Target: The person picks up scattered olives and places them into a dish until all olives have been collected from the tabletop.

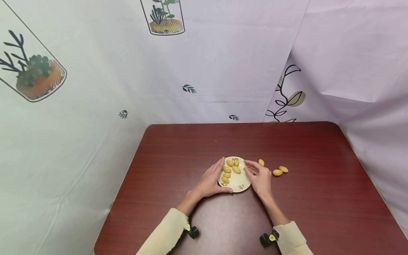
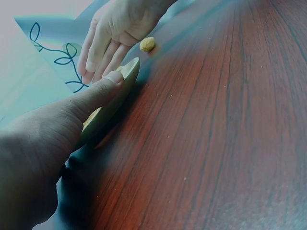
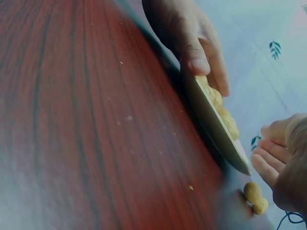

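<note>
A small cream plate (image 1: 236,181) with floral marks near its rim carries several tan oval nuts (image 1: 236,169), mostly on its left and far side. My left hand (image 1: 208,180) grips the plate from the left, thumb (image 2: 108,85) on the near rim and fingers along the far left edge. At the right rim is my right hand (image 1: 260,179), its fingers loosely extended and nothing held in them. In the right wrist view the nuts (image 3: 225,120) show above the plate's edge, with my right fingers (image 3: 268,158) close beside it.
Right of the plate lie three loose nuts on the dark red table (image 1: 178,148): one nut (image 1: 261,162) just behind my right hand, and a pair of nuts (image 1: 277,172) farther right. A pale printed curtain (image 1: 223,71) hangs behind the table and along its sides.
</note>
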